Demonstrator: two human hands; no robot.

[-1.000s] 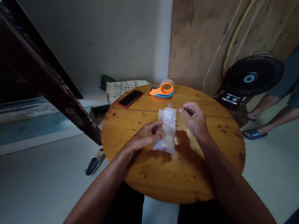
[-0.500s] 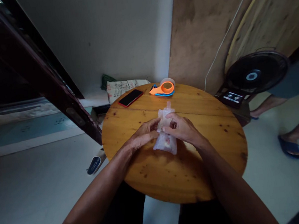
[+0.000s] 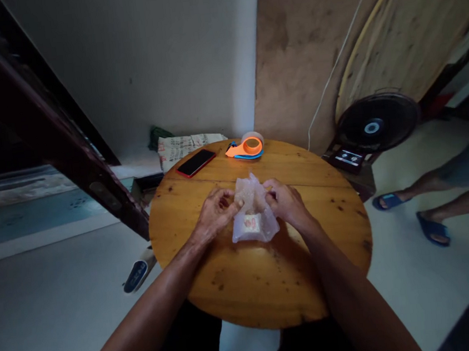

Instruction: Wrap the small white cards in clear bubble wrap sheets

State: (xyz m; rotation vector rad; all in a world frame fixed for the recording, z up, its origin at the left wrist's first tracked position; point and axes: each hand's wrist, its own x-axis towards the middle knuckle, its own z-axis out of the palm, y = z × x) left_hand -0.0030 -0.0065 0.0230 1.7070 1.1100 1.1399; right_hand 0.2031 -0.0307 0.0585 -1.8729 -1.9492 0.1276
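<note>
A translucent, pale purple plastic bag (image 3: 242,194) lies at the middle of the round wooden table (image 3: 230,293), its upper part spread wide. Through its lower half shows a small pale item with red print (image 3: 253,224); I cannot tell what it is. My left hand (image 3: 217,213) pinches the bag's left edge between thumb and fingers. At the opposite edge, the fingers of my right hand (image 3: 288,200) are closed on the plastic, partly hidden behind the hand.
Toward the table's back lie a red-edged phone (image 3: 196,163) and an orange tape dispenser (image 3: 250,146). A black fan (image 3: 374,124) stands beyond the right edge. Another person's legs (image 3: 433,193) in blue slippers are at the right. A dark door frame (image 3: 106,194) rises at the left.
The bag's upper part has gone from gathered and narrow to spread wide. My hands have moved apart to its two sides. The other person's legs have shifted, and the view has turned slightly.
</note>
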